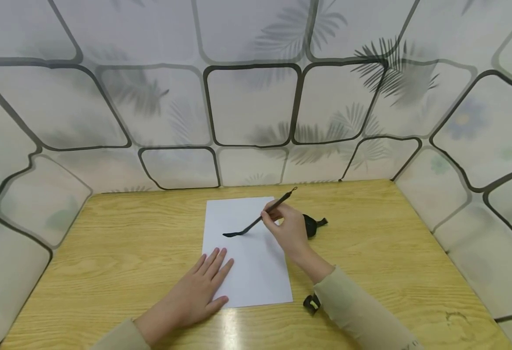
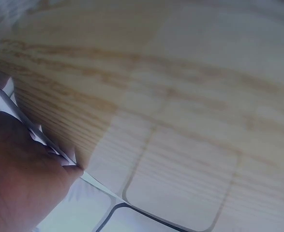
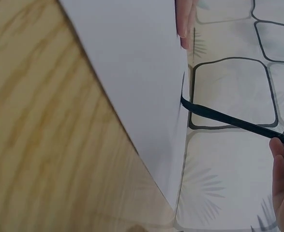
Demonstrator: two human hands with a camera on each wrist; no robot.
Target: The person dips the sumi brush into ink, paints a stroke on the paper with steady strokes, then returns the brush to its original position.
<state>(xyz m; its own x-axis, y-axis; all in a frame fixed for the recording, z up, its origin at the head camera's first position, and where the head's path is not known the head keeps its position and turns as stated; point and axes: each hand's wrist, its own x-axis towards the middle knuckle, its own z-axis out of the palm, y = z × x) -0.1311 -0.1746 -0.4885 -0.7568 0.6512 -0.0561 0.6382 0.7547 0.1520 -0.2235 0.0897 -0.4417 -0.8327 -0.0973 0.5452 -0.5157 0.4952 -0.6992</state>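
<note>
A white sheet of paper (image 1: 260, 272) lies on the wooden table. My right hand (image 1: 288, 231) pinches a dark writing brush (image 1: 258, 221) by its handle, a small hanging loop at its upper end. The brush slants down to the left, and its tip meets the paper above the middle, where a short black stroke (image 1: 228, 235) shows. In the right wrist view the brush tip (image 3: 185, 102) bends against the sheet. My left hand (image 1: 201, 291) rests palm down with spread fingers on the sheet's lower left edge.
Behind my right hand stands a rounded black container (image 1: 310, 226) with a strap-like tab, partly hidden. A small black piece (image 1: 312, 304) with a yellow patch lies beside my right sleeve. Patterned fabric walls (image 1: 251, 107) enclose the table (image 1: 129, 233) at the back and sides.
</note>
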